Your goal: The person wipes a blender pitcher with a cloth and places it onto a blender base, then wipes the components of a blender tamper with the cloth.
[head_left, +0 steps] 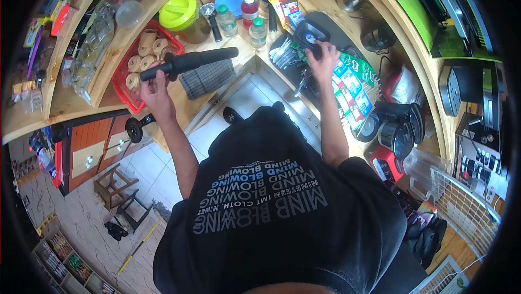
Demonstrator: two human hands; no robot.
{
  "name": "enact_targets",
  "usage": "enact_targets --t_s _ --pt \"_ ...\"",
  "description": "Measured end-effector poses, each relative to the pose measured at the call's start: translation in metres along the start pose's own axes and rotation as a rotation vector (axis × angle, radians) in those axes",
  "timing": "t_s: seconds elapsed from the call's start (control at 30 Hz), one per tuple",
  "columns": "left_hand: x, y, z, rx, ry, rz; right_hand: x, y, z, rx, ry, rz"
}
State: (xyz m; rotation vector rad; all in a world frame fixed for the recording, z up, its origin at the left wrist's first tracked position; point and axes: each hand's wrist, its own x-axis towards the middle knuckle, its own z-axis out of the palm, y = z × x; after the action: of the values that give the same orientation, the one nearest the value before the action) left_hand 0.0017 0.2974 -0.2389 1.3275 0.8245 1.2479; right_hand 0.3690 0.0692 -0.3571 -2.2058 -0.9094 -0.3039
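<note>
My left hand (156,94) is closed around one end of a long black stick-like thing with a guard (203,59), which looks like a sheathed knife. It is held nearly level above a dark checked cloth (209,78) and beside a red basket (120,89) of beige rolls. On the other side, my right hand (324,60) has its thumb and fingers at the near edge of a black tray-like container (311,29) with a round blue-and-white label. Its fingers appear to grip that edge, partly hiding it. Colourful packets (350,90) lie beside my right wrist.
Behind stand a yellow-lidded tub (182,16), a red-filled bottle (249,10), green-capped bottles (257,33) and a blue plate (230,2). A metal kettle (350,2) is at the back right. A coffee maker (395,131) stands right; a wooden stool (113,186) is left.
</note>
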Motion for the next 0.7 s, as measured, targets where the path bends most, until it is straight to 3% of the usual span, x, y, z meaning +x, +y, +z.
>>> enact_targets --t_s 0.1,0.17,0.23,0.37,0.47,0.6,0.7 --pt "0.001 0.001 0.006 -0.012 -0.019 -0.032 0.012 -0.022 -0.002 0.249 0.065 0.023" --pt "0.0 0.005 0.012 -0.037 0.004 -0.051 0.017 -0.051 0.0 0.877 -0.064 0.306" --pt "0.0 0.008 0.016 -0.034 -0.057 -0.075 0.022 -0.091 -0.015 0.992 -0.225 0.23" --pt "-0.002 0.012 0.02 0.037 -0.17 -0.022 0.021 -0.16 -0.021 1.082 -0.636 0.068" --pt "-0.004 0.015 0.024 0.026 -0.223 -0.009 0.026 -0.2 -0.005 1.001 -0.758 -0.265" --pt "-0.006 0.029 0.032 0.025 -0.221 -0.021 0.026 -0.24 0.011 0.962 -0.978 -0.425" --pt "-0.005 0.027 0.026 0.022 -0.17 0.019 0.023 -0.258 0.017 0.99 -1.128 -0.316"
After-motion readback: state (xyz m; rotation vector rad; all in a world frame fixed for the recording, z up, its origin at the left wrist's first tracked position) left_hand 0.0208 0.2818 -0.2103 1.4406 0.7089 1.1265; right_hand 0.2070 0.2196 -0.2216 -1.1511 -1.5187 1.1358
